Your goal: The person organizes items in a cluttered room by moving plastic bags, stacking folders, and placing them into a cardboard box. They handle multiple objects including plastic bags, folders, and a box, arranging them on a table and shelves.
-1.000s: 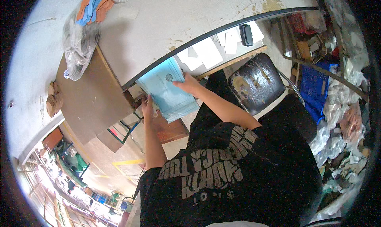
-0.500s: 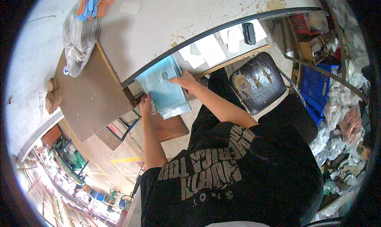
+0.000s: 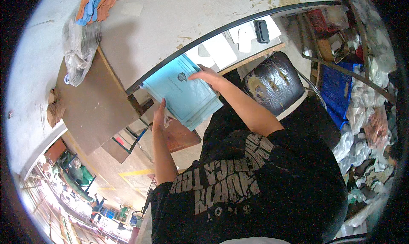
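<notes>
A stack of light-blue booklets (image 3: 181, 92) lies tilted between my hands, half out from under the tabletop's dark edge. The top cover bears a small dark round emblem, and the sheets beneath it are fanned out unevenly at the near corner. My right hand (image 3: 207, 76) grips the right side, its thumb across the cover and its fingers hidden underneath. At the left side, my left hand (image 3: 159, 115) is closed on the stack's edge with the thumb pointing up. Some clear plastic (image 3: 167, 119) shows beside the left hand, below the booklets.
Under the white tabletop (image 3: 157, 22), a shelf holds white sheets (image 3: 219, 51) and a black case (image 3: 261, 31). A worn black stool (image 3: 272, 84) stands at right, near blue crates (image 3: 336, 88) and heaped plastic bags (image 3: 362, 120). A brown board (image 3: 91, 99) is at left.
Both hands have drawn the blue stack farther out from under the tabletop, toward me and slightly right. More of its cover and emblem shows. The view has shifted a little.
</notes>
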Demonstrator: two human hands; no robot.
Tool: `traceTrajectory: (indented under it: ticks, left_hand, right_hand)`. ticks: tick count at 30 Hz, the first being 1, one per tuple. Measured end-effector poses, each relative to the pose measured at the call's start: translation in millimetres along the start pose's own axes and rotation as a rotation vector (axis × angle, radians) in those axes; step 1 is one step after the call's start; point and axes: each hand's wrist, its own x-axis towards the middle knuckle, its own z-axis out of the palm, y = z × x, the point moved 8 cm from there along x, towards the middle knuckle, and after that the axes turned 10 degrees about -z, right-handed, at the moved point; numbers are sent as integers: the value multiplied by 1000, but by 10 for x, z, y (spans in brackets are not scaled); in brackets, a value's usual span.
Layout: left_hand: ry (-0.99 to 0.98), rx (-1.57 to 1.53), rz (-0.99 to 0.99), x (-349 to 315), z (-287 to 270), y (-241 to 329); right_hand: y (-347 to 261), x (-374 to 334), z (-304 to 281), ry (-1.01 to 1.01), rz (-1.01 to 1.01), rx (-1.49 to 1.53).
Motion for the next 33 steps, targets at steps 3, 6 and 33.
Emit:
traceTrajectory:
  ticks: [3, 6, 33]
  left_hand:
    - [-105, -80, 151, 10, 96, -59]
    - [-124, -215, 11, 56, 56, -421]
    - [236, -412, 395, 584, -759, -135]
  right_hand:
    - [-7, -177, 34, -85, 24, 17]
    - [81, -416, 110, -132, 82, 112]
    - [-76, 309, 427, 53, 66, 134]
